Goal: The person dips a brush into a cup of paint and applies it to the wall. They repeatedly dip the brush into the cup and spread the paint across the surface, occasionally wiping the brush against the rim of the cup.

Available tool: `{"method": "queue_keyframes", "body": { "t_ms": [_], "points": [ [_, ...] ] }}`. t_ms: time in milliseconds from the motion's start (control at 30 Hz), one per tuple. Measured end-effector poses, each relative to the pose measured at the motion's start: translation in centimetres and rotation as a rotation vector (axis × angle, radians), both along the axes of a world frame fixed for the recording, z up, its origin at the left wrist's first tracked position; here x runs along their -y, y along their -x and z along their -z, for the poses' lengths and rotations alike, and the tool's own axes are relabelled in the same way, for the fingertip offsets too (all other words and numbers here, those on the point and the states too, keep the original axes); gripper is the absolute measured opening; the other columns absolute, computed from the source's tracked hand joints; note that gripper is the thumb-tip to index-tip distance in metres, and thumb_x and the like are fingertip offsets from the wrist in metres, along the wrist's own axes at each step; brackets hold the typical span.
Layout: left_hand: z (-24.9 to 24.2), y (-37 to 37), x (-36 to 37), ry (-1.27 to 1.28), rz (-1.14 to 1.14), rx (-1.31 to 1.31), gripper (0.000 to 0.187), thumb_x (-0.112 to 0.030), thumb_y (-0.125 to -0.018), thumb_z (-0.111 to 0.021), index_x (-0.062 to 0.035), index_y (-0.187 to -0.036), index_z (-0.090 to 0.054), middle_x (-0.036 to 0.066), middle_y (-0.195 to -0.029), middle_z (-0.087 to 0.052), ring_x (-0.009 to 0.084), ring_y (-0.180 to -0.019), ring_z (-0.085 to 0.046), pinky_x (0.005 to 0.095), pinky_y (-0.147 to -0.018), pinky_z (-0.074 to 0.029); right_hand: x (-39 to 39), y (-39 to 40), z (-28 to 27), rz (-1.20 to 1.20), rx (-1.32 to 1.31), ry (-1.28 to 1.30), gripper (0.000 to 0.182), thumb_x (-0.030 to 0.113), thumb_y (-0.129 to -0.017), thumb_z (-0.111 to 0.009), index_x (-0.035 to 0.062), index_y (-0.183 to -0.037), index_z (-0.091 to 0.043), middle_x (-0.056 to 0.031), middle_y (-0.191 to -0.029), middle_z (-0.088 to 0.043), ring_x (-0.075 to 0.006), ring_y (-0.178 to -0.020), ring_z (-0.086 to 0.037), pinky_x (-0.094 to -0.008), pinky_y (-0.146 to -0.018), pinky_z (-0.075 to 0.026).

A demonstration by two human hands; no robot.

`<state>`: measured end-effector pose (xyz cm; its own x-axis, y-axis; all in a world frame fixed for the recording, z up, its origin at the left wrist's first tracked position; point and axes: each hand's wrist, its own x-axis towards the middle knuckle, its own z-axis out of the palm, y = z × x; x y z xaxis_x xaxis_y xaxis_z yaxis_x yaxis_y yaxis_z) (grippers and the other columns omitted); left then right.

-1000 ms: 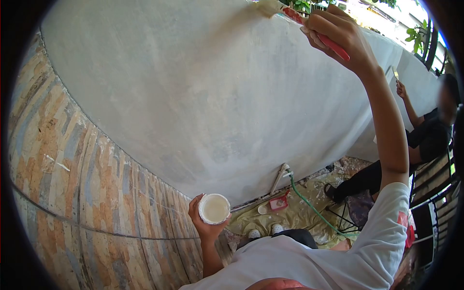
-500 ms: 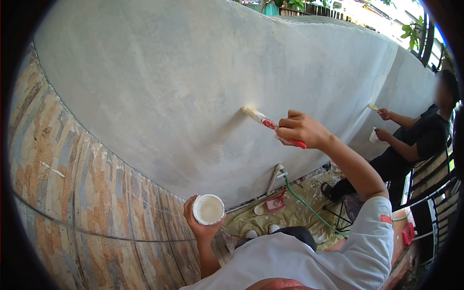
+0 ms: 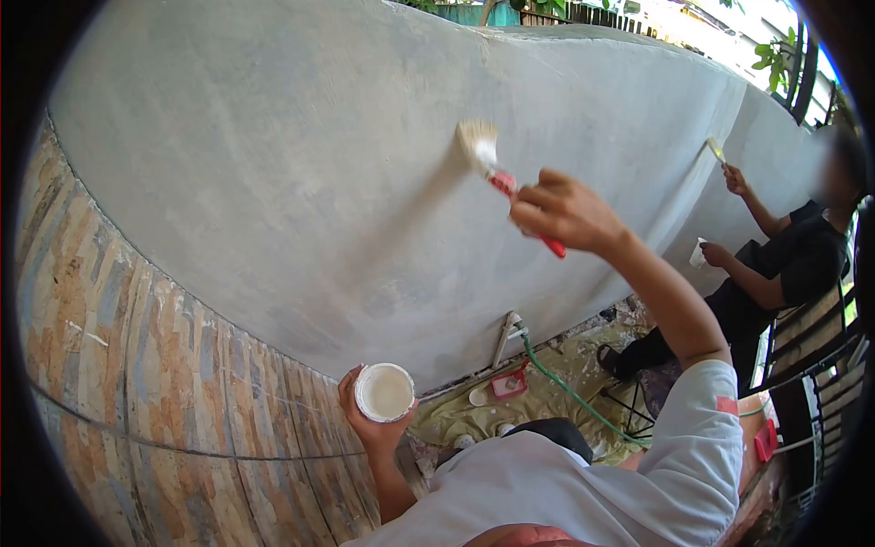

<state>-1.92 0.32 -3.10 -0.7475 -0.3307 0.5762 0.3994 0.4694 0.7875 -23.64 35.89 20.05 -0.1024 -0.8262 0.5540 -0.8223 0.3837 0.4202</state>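
Paintbrush (image 3: 497, 173) gripped in right hand (image 3: 561, 211), bristles on wall (image 3: 301, 155).

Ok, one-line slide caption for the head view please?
Right hand presses a red-handled paintbrush against the grey wall; left hand holds a cup of white paint.

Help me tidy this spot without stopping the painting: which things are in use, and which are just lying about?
In use:
right hand gripping the red-handled paintbrush, bristles on the grey wall
left hand holding the paint cup

Lying about:
green hose
red tray on the drop cloth
white pipe against the wall's foot
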Motion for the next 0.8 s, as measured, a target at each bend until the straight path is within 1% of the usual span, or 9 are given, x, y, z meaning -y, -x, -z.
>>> {"method": "queue_keyframes", "body": {
  "t_ms": [100,200,300,433,500,567,700,767,800],
  "points": [
    [0.2,0.2,-0.4,0.024,-0.016,-0.011,0.099,-0.016,-0.051,-0.1,-0.0057,-0.139,-0.054,0.016,-0.138,-0.053,0.0344,-0.126,-0.056,0.0497,-0.104,-0.05,0.6,-0.7,6.7,-0.063,0.251,-0.087,0.018,0.014,-0.088,-0.07,0.0102,-0.088,-0.053,-0.0046,-0.079,-0.063,-0.0215,-0.068,-0.061,-0.0338,-0.072,-0.049],
    [-0.1,0.1,-1.4,0.029,-0.029,-0.008,0.098,-0.016,-0.051,-0.1,-0.0056,-0.137,-0.055,0.016,-0.137,-0.053,0.0344,-0.126,-0.056,0.0498,-0.104,-0.05,0.6,-0.3,7.5,-0.103,0.353,-0.152,0.017,0.016,-0.09,-0.069,0.0107,-0.087,-0.053,-0.004,-0.075,-0.061,-0.0218,-0.067,-0.061,-0.0345,-0.073,-0.049],
    [-0.5,0.4,-2.3,-0.005,-0.029,-0.01,0.096,-0.015,-0.051,-0.1,-0.0056,-0.136,-0.057,0.016,-0.137,-0.053,0.0343,-0.126,-0.056,0.0496,-0.105,-0.05,0.3,0.6,0.6,-0.075,0.238,-0.153,0.008,0.016,-0.09,-0.064,0.0126,-0.093,-0.057,-0.0033,-0.075,-0.063,-0.023,-0.067,-0.063,-0.0353,-0.078,-0.052],
    [-0.1,0.6,-3.1,0.011,-0.033,-0.015,0.096,-0.015,-0.05,-0.1,-0.0058,-0.135,-0.057,0.016,-0.137,-0.053,0.0339,-0.127,-0.055,0.0487,-0.105,-0.049,0.6,0.8,-10.5,-0.074,0.015,-0.041,0.015,0.014,-0.092,-0.073,0.0082,-0.088,-0.06,-0.0054,-0.071,-0.06,-0.0243,-0.064,-0.059,-0.0363,-0.07,-0.049],
    [0.0,0.7,-3.7,-0.004,-0.041,-0.045,0.096,-0.017,-0.051,-0.101,-0.0059,-0.135,-0.057,0.016,-0.137,-0.053,0.0341,-0.127,-0.055,0.0487,-0.105,-0.049,0.9,0.7,-13.8,-0.062,-0.101,-0.029,0.017,0.015,-0.09,-0.076,0.0096,-0.089,-0.059,-0.0055,-0.077,-0.067,-0.0251,-0.065,-0.054,-0.0357,-0.07,-0.048],
    [0.2,0.6,-4.2,-0.016,-0.059,-0.077,0.095,-0.018,-0.051,-0.101,-0.0059,-0.135,-0.057,0.016,-0.137,-0.052,0.0343,-0.127,-0.055,0.0486,-0.106,-0.048,1.4,0.4,-16.2,-0.102,-0.215,-0.01,0.016,0.016,-0.092,-0.07,0.0112,-0.106,-0.064,-0.006,-0.073,-0.066,-0.0259,-0.06,-0.057,-0.0353,-0.072,-0.05],
    [-0.5,0.3,-4.6,0.052,-0.108,-0.059,0.093,-0.017,-0.052,-0.1,-0.0051,-0.134,-0.058,0.015,-0.136,-0.054,0.0333,-0.126,-0.056,0.0478,-0.105,-0.049,2.8,-0.5,-20.9,-0.183,-0.435,0.123,0.017,0.019,-0.092,-0.076,0.0101,-0.105,-0.069,-0.007,-0.081,-0.072,-0.0267,-0.072,-0.064,-0.038,-0.073,-0.052],
    [-0.8,0.2,-4.5,0.066,-0.148,-0.068,0.09,-0.015,-0.053,-0.099,-0.0046,-0.133,-0.058,0.014,-0.135,-0.054,0.0323,-0.125,-0.058,0.0466,-0.104,-0.05,4.5,-1.0,-23.2,-0.231,-0.525,0.136,0.023,0.008,-0.084,-0.079,0.009,-0.088,-0.056,-0.0058,-0.078,-0.06,-0.0243,-0.068,-0.053,-0.0363,-0.069,-0.047],
    [-0.7,0.1,-4.4,0.105,-0.147,-0.07,0.091,-0.016,-0.052,-0.1,-0.0048,-0.133,-0.058,0.014,-0.135,-0.054,0.0325,-0.125,-0.057,0.0469,-0.104,-0.049,5.0,-0.1,-24.3,-0.227,-0.523,0.157,0.02,0.017,-0.09,-0.073,0.0124,-0.083,-0.054,-0.0002,-0.07,-0.058,-0.0179,-0.06,-0.057,-0.0341,-0.066,-0.046]
  ]
}}
